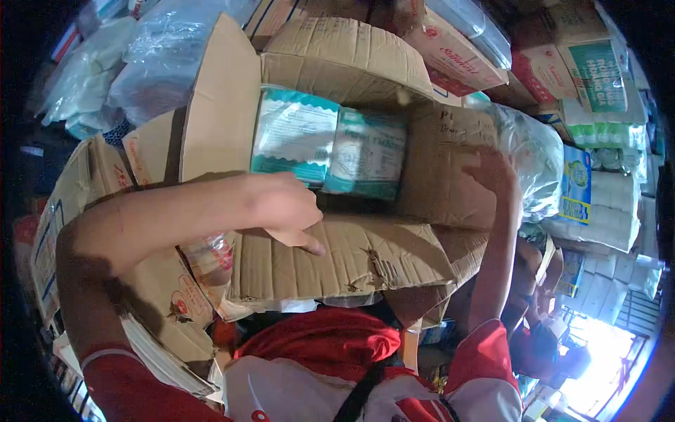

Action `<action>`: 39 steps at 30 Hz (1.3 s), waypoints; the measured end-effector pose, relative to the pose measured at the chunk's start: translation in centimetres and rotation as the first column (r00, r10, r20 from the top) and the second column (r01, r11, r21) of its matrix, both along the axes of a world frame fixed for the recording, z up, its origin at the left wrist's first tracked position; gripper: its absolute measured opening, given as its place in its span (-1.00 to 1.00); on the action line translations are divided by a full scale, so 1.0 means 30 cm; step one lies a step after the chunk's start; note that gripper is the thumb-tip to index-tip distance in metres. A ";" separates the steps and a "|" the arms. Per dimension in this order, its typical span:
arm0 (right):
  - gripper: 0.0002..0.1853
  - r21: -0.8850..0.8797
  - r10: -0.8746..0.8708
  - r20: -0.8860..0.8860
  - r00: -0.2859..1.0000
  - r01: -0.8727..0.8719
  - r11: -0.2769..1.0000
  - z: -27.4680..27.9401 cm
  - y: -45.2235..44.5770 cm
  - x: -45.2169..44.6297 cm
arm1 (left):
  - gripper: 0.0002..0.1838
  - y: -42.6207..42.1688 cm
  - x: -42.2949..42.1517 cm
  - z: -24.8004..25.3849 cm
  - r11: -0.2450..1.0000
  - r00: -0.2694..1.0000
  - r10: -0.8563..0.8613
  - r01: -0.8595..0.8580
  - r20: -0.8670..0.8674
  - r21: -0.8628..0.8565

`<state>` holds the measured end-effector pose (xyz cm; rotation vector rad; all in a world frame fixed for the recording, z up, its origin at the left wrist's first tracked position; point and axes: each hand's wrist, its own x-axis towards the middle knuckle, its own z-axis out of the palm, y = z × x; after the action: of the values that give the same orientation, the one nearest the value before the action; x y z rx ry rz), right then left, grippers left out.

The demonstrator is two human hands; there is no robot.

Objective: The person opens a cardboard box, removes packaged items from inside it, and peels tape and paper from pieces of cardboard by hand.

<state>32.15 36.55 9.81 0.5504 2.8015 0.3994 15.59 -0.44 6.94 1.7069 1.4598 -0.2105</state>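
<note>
An open cardboard box (pixel 337 260) stands in front of me with its flaps spread. Inside lie teal and white plastic-wrapped packs (pixel 295 133), side by side toward the far left. My left hand (pixel 288 211) is over the box's near left edge, thumb stretched toward the near flap and the other fingers curled; whether they hold anything is hidden. At the box's right side, my right hand (pixel 490 169) is raised by the upright flap with handwriting, its fingers apart and nothing seen in them.
Clear plastic bags (pixel 158 63) are piled at the back left. More cartons (pixel 457 56) stand behind the box. White wrapped packs (pixel 598 204) are stacked at the right. Another open carton (pixel 155 281) is at the left. A person (pixel 545 344) is at the lower right.
</note>
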 end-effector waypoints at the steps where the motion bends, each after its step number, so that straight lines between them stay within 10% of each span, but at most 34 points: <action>1: -0.54 -0.023 -0.037 0.013 0.999 0.037 0.999 -0.020 0.039 0.004 | -0.21 0.006 0.000 0.008 1.000 1.000 -0.003 0.003 -0.011 -0.013; 6: -0.32 -0.573 -0.013 -0.005 1.000 0.008 0.819 0.003 0.054 -0.044 | -0.21 0.019 0.005 0.027 0.999 0.999 0.008 -0.009 -0.036 -0.044; 9: -0.28 -0.347 -0.109 0.131 0.985 0.149 0.926 -0.036 0.057 -0.076 | -0.21 0.000 0.005 0.022 0.999 0.999 0.018 -0.017 -0.040 0.032; 18: -0.57 -0.885 -0.231 -0.103 0.968 0.017 0.466 -0.423 0.410 0.112 | -0.23 0.020 0.003 0.050 0.999 0.998 0.024 -0.026 -0.057 -0.033; 23: -0.62 -0.737 -0.285 -0.169 0.943 0.071 0.672 -0.284 0.228 0.084 | -0.14 0.011 -0.006 0.045 0.998 0.998 0.038 -0.040 -0.052 -0.040; 26: -0.60 -0.315 -0.236 -0.467 0.852 0.090 0.945 -0.207 0.106 0.023 | -0.12 0.020 -0.010 0.027 0.997 0.997 0.052 -0.055 -0.050 -0.053; 33: -0.78 -0.622 -0.038 -0.599 0.800 -0.435 0.651 -0.232 -0.139 -0.200 | -0.18 0.019 -0.063 0.111 0.996 0.976 -0.064 0.077 -0.209 0.055; 39: -0.80 -0.713 0.194 -0.318 0.928 -0.369 0.596 -0.385 -0.346 -0.150 | -0.19 0.091 -0.121 0.347 0.997 0.996 0.068 -0.067 0.057 -0.029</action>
<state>27.65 26.16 -1.73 -0.0753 2.8741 -0.8485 11.96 2.29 17.35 1.6261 1.4631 -0.1430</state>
